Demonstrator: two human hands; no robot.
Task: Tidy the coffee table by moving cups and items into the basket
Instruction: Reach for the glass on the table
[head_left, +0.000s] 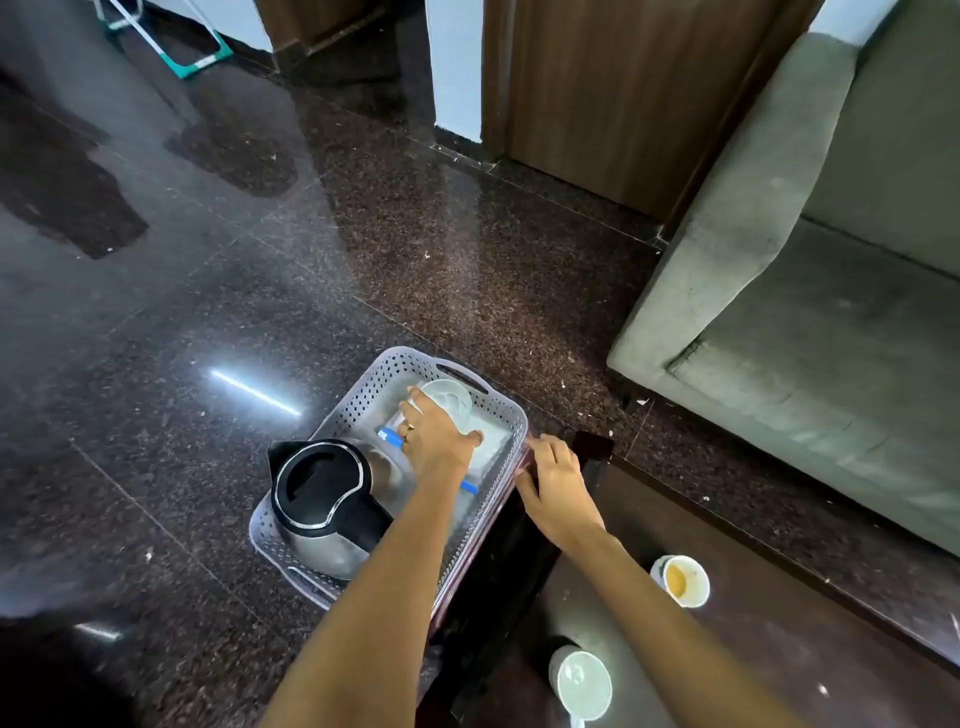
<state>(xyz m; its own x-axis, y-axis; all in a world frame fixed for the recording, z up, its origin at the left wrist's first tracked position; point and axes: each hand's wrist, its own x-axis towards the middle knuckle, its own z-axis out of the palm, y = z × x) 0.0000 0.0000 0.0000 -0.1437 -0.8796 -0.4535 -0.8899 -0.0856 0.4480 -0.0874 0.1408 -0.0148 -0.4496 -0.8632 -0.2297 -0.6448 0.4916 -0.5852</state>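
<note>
White plastic, half see-through, is what the left hand (436, 434) grips: a cup (451, 401) held from above, fingers curled round its side and the thumb reaching across toward the right. A ring sits on one finger. The cup is inside the basket (363, 396), at its far end, close under the handle slot in the far wall.

We find the right hand (558, 483) at the basket's right rim, fingers bent over the top and the thumb laid along the outer side. It seems to hold the rim, though the dark table edge just behind makes the contact hard to read.

Under the left hand lies a flat white packet (496, 448) with a blue stripe, and at the basket's near-left corner stands a steel kettle (322, 486) with a black lid and handle, its spout pointing away to the left. The basket is pale lilac and perforated, and sits just beside the left edge of the dark coffee table (753, 654).

Two more cups stand on the table, well apart from the hands: a paper cup (680, 581) with yellowish dregs toward the middle, and an empty white cup (583, 685) near the table's front edge.

Beyond the table's right side we see a grey-green sofa (831, 312), and around everything the speckled dark stone floor (260, 270).
</note>
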